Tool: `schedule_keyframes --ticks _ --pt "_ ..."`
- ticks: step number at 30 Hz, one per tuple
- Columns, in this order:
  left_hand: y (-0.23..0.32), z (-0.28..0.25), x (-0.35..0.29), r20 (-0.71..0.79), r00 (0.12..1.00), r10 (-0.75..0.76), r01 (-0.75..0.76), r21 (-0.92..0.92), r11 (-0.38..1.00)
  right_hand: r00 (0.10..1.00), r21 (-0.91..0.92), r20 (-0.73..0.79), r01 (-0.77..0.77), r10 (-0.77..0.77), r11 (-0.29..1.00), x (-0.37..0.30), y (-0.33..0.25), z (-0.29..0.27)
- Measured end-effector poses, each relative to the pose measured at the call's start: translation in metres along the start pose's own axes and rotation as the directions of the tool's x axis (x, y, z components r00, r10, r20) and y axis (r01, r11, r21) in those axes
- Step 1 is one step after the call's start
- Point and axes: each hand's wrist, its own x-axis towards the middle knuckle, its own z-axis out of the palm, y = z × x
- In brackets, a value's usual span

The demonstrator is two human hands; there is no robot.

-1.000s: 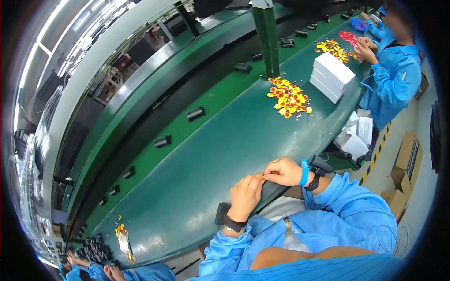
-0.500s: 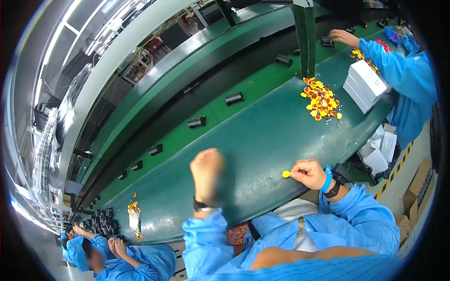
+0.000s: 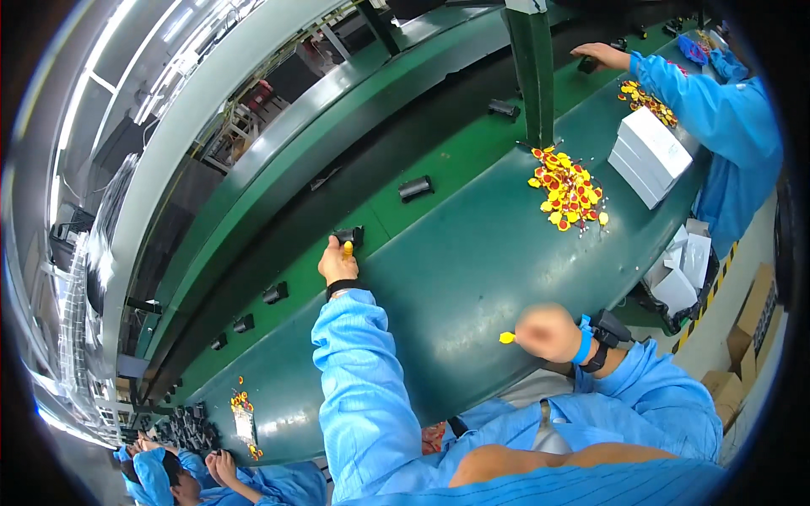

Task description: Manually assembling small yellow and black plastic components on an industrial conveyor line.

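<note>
My left hand [image 3: 339, 263] reaches out over the green belt, its fingers closed around the near side of a black cylindrical part [image 3: 349, 235]. Something small and yellow [image 3: 348, 249] shows at that hand's thumb; I cannot tell whether it is worn or held. Close to my body, my right hand [image 3: 548, 334], blurred by motion, pinches a small yellow tab-like piece [image 3: 507, 337] above the dark green worktop [image 3: 456, 295]. Beyond it, to the right, lies a pile of yellow and red pieces [image 3: 567, 187] with thin wire ends.
More black parts [image 3: 415, 188] sit spaced along the green belt [image 3: 384, 207]. A green post [image 3: 530, 84] rises beside the pile. White boxes [image 3: 650, 156] stand at right, near a co-worker's blue sleeve [image 3: 700, 101]. Another person [image 3: 211, 476] works at lower left.
My left hand has moved forward from above the worktop to the belt and closed on a black part. My right hand has shifted slightly left and down, still pinching the yellow piece.
</note>
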Motion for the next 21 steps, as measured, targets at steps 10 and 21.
schedule_keyframes --ticks 10,21 --pt "0.010 -0.015 -0.125 0.558 0.786 0.267 -0.282 -0.060 0.957 1.000 0.048 -0.013 -0.009 0.009 0.999 -0.013 -0.003 -0.001" --pt "-0.046 -0.065 -0.274 0.737 0.664 0.126 -0.152 -0.031 0.988 0.982 0.497 0.048 -0.183 0.183 0.849 -0.014 -0.002 0.005"
